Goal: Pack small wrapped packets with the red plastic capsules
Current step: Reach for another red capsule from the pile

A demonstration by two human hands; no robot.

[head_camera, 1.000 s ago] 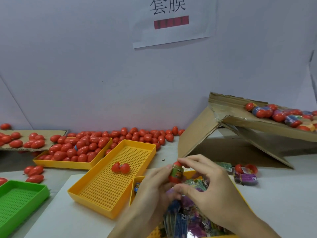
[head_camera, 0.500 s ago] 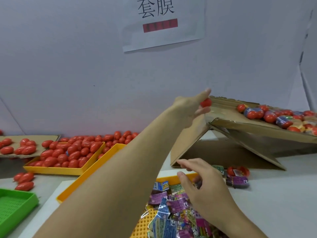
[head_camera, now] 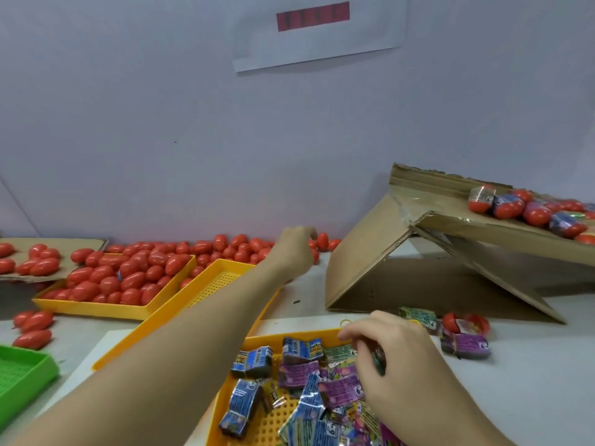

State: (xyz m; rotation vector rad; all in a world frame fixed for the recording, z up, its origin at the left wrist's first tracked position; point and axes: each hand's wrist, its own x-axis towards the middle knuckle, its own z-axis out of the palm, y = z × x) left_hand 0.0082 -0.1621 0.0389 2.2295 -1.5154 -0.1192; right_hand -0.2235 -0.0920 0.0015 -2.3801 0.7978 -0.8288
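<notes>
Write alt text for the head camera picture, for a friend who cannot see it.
A person's left hand reaches to red capsules lined along the wall, while the right hand picks among wrapped packets in a yellow tray. Another yellow tray holds more capsules; filled ones lie on a tilted cardboard flap.

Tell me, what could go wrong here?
The left hand reaches into the loose red capsules by the wall; a bump might roll some off the table. The right hand digs in the heaped packets, and some could spill over the yellow tray rim.
</notes>
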